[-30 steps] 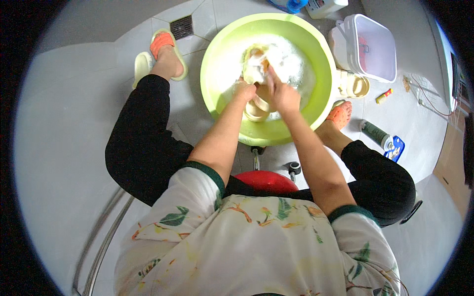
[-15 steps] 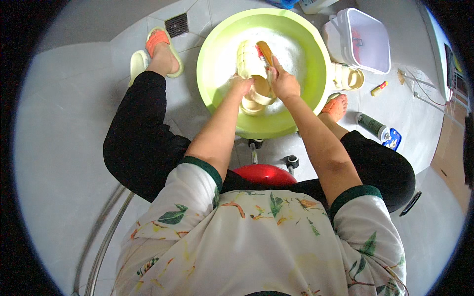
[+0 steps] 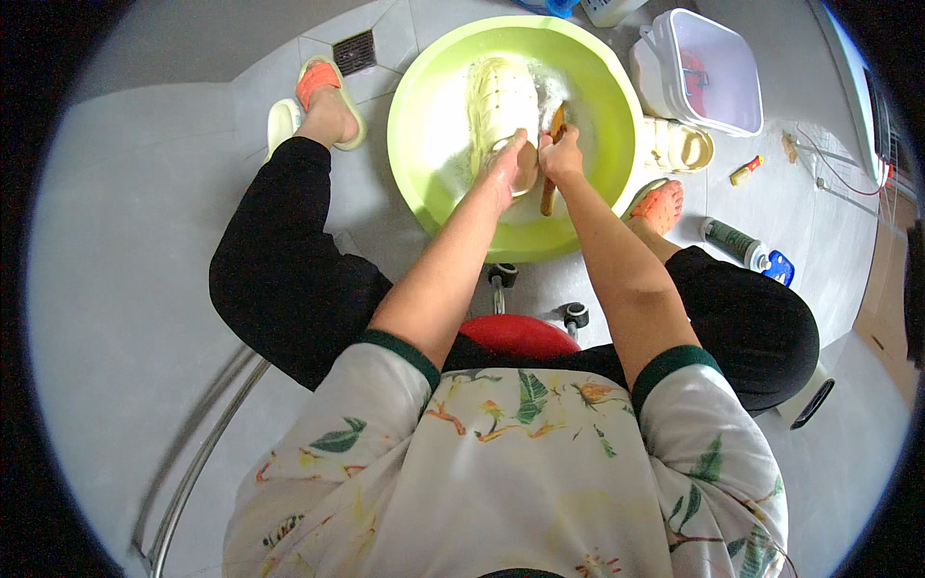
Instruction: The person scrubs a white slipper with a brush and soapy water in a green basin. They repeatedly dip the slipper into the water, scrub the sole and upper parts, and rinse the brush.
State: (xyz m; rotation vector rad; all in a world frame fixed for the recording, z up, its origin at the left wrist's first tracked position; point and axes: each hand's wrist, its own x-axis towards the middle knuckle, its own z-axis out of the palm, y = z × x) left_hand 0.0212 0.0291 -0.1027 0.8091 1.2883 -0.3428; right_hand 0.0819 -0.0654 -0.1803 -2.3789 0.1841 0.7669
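A pale cream clog (image 3: 508, 101) is held over the lime-green basin (image 3: 412, 116), its toe pointing away from me and its holed upper facing up. My left hand (image 3: 503, 166) is closed around its opening at the near end. Just to the right, my right hand (image 3: 563, 154) grips a scrubbing brush with a wooden handle (image 3: 548, 198); the brush lies lengthwise beside the clog, its bristles not showing. White suds (image 3: 553, 85) float in the water around the clog.
Right of the basin lie another cream shoe (image 3: 689, 146), a white bucket (image 3: 665, 87), a small yellow-and-red tube (image 3: 746, 170) and a dark green can (image 3: 730, 239). My feet in orange-topped slippers flank the basin. A red stool (image 3: 520, 335) is under me. A floor drain (image 3: 354, 52) sits far left.
The clog has turned from opening-up to show its holed upper, and my left hand has shifted right on it. The brush has moved right, off the clog, its handle now pointing toward me.
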